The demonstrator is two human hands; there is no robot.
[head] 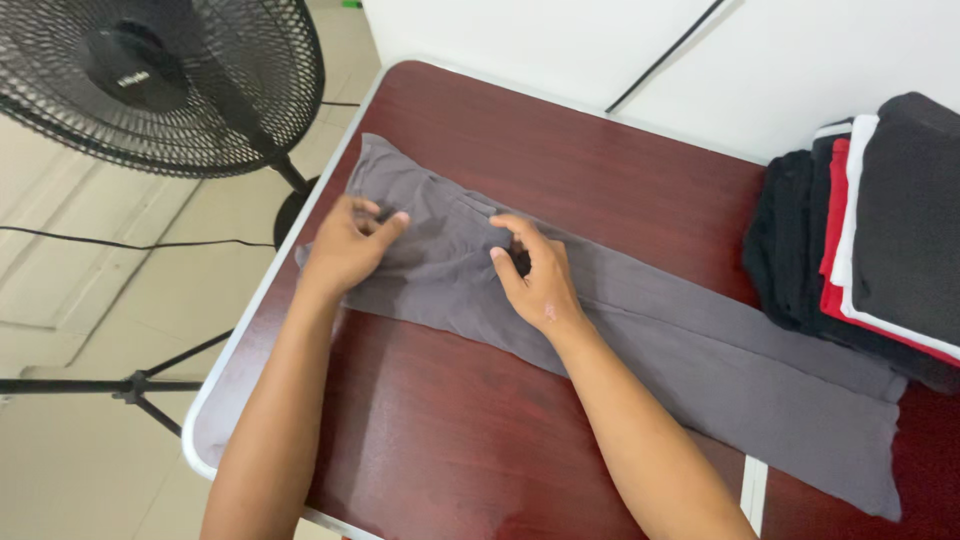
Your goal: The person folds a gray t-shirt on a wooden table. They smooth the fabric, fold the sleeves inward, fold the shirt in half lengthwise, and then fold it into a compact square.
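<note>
Grey trousers laid flat along the dark red table, folded lengthwise, waist end toward the fan-side edge, leg hems trailing off toward the right. Thin, soft knit by the look of it: light, limp, no stiffness to hold a shape, prone to wrinkle and bunch, as seen around the waistband. Not slippery, not fragile; likely to sag when lifted from one point. Left hand resting on the waist end, fingers curled and pinching a fold of the fabric. Right hand a little apart, at the upper edge near the seat, thumb and fingers nipped on a small gather of cloth. Best grips judged to be at the waistband corners or along a doubled edge, both hands spread. Stack of folded clothes, black, red, white, at the far right; black standing fan beyond the table's left edge.
</note>
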